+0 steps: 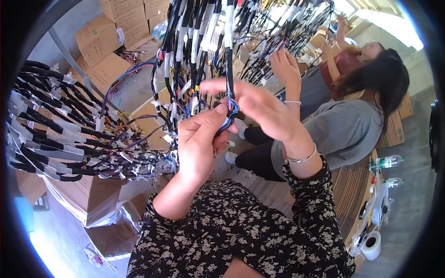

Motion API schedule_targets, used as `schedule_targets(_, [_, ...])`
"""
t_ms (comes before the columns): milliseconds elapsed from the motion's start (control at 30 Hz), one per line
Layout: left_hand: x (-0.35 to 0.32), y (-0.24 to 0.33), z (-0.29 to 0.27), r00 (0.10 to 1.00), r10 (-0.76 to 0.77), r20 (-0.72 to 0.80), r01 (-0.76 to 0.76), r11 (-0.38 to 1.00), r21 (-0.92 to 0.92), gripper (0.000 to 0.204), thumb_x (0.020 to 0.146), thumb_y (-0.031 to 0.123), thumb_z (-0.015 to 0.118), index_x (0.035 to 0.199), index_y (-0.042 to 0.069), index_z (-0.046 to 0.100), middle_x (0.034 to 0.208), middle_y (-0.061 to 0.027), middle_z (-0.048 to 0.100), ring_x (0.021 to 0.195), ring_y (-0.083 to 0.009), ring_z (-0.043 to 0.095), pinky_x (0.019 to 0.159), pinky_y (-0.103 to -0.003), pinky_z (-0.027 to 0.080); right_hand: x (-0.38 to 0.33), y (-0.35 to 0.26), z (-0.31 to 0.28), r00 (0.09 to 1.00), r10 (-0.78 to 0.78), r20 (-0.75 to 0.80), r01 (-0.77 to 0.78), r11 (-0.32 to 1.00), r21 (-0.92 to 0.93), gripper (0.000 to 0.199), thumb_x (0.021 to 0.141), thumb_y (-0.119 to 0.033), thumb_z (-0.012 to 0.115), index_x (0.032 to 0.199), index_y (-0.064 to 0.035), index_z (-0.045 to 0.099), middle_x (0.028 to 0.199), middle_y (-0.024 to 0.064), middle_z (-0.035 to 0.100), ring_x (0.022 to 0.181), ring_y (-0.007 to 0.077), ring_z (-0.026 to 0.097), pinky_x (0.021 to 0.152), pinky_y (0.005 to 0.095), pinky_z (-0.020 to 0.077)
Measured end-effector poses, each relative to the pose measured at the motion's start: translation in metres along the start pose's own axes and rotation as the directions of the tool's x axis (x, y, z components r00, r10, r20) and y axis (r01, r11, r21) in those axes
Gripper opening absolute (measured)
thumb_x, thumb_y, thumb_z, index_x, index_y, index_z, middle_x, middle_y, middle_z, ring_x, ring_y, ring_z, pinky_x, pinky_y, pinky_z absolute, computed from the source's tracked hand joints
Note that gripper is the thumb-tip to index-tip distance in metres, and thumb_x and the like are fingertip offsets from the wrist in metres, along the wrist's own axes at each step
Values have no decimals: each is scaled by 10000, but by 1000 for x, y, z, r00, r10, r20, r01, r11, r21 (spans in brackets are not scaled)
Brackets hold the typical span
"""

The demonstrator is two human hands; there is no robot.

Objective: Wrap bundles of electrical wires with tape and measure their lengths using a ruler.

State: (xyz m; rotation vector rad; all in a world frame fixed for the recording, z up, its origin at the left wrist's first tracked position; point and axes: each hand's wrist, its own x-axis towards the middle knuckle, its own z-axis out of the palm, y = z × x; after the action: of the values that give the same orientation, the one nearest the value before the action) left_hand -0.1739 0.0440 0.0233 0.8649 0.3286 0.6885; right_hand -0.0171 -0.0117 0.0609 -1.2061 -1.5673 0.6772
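Observation:
Black wire harnesses (199, 41) with white tape bands hang down from above in a thick bunch. My left hand (201, 139) pinches the lower end of one black harness cable (229, 69), where blue and red wires stick out between thumb and fingers. My right hand (262, 109) is right beside it, fingers spread flat, touching the same coloured wire ends (232, 109). A silver bangle sits on my right wrist. Both sleeves are black with a pale flower print.
More black taped harnesses (55, 134) lie stacked on cardboard boxes (88, 197) at the left. Brown cartons (99, 39) stand behind. A seated person in a grey top (345, 127) reaches up to the hanging wires; another person sits behind. Water bottles (387, 162) and a tape roll (372, 244) lie at right.

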Motion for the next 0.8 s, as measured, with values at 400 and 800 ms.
schedule_targets(400, [-13,-5,8,946,310,93,-311,786,534,173,994,113,530,1005,-28,630,660,22,513,574,-45,436,504,-207,325,-37,-44,-2,994,-5,-109,-46,888,-458,152,935,-140,605,991,-2,573,898,130,538,818,290,573,724,380,467])
schedule_targets(800, [34,-37,-25,823,519,230,-419,282,863,185,980,151,559,959,-13,644,668,-15,547,580,-128,481,548,-283,414,-32,-130,75,986,-156,51,147,702,-697,207,763,-197,583,707,-2,540,734,267,499,860,550,551,819,586,511])
